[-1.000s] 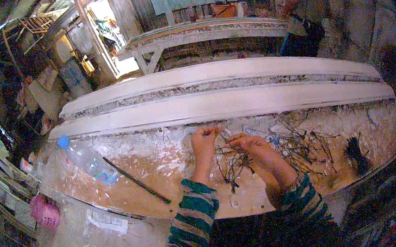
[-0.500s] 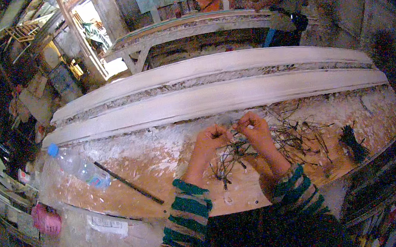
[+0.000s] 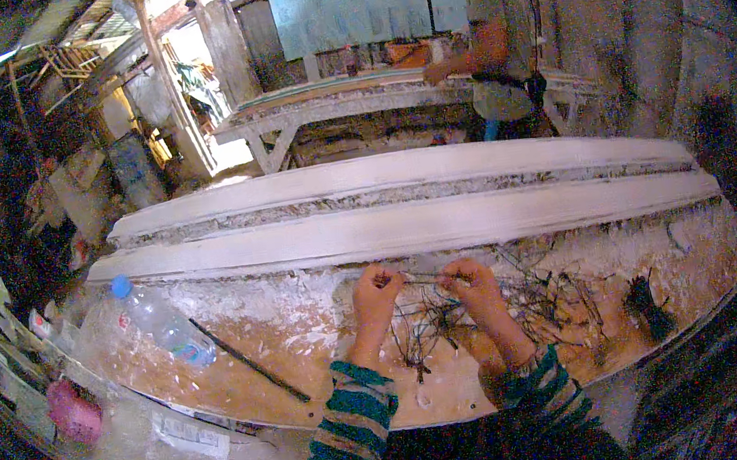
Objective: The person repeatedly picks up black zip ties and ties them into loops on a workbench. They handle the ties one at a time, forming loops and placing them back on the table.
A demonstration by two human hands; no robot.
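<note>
Between my two hands runs a thin dark twig-like strand [image 3: 422, 277], stretched almost level above the worktable [image 3: 309, 340]. Its left end is pinched in my left hand [image 3: 377, 299], its other end in my right hand [image 3: 471, 283]. A tangle of similar dark strands [image 3: 554, 306] lies beside and under my right hand, with a smaller cluster [image 3: 416, 345] below and between the hands. Farther right lies a tied dark bundle [image 3: 647, 307]. Whether the strands are wire or plant stems I cannot tell.
A clear plastic bottle [image 3: 162, 322] with a blue cap lies at the left, near a dark rod [image 3: 248, 359]. Two long white boards [image 3: 405, 227] span the table's far side. Beyond them a person [image 3: 492, 37] stands at another bench [image 3: 370, 99]. A pink object [image 3: 74, 410] is at lower left.
My hands have drawn apart, and the strand now shows stretched between them. The view has tilted up, showing more of the person at the far bench, whose arm has moved left.
</note>
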